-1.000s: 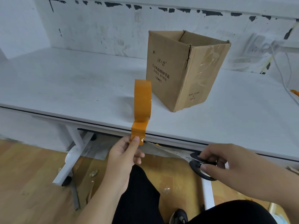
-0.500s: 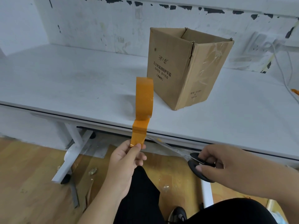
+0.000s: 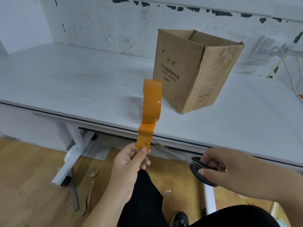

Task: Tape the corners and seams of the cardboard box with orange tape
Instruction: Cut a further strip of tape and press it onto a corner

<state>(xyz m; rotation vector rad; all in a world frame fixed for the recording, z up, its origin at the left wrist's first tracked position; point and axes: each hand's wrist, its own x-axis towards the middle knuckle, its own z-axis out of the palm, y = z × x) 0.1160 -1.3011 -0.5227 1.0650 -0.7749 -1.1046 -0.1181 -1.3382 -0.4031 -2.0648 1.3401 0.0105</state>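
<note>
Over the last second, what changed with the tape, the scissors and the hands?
Little changed. The scissors drew back slightly toward the right, their tip still at the pulled strip. The left hand still pinches the strip's end, and the right hand still grips the scissor handles. The roll still stands on edge at the table front, the box behind it. No cut shows yet.

We look through one wide-angle head camera, forward and down, with the white table (image 3: 82, 82) and cardboard box (image 3: 188, 71) ahead, both hands close below, and the wooden floor (image 3: 29, 185) underneath.
</note>
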